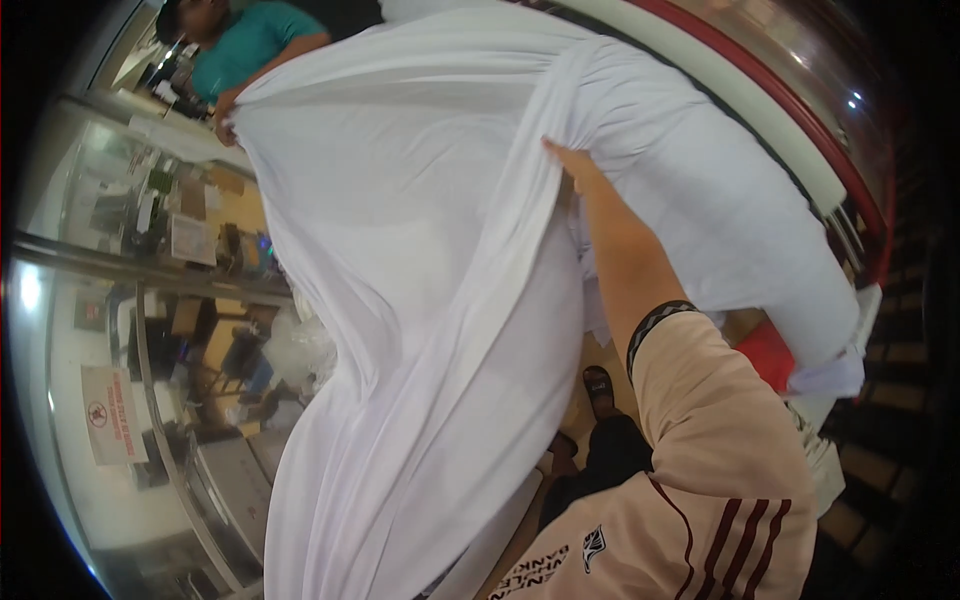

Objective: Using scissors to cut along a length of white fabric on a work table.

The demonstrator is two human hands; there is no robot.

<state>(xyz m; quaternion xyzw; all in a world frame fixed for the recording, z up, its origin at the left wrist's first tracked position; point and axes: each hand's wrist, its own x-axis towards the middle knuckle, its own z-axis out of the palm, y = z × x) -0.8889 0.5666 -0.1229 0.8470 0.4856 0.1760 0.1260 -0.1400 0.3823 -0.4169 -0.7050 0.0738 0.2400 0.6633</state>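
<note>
A wide white cloth (380, 200) hangs stretched and draped in long folds from the top of the view to the lower edge. My right arm reaches up from the lower right, and my right hand (568, 162) grips a gathered fold of this cloth, with some fingers hidden by the fabric. To the right of my hand, more white cloth (690, 190) lies in a thick, bulky mass. A co-worker in a teal shirt (262, 45) holds the cloth's far left edge with a hand (228, 118). My left hand is out of view.
A long machine with a red rail (800, 100) and pale bar curves along the upper right. A glass partition with a paper sign (113, 415) stands at the left, with boxes and clutter behind. A red item (765, 355) sits under the cloth mass. My sandalled foot (600, 390) shows below.
</note>
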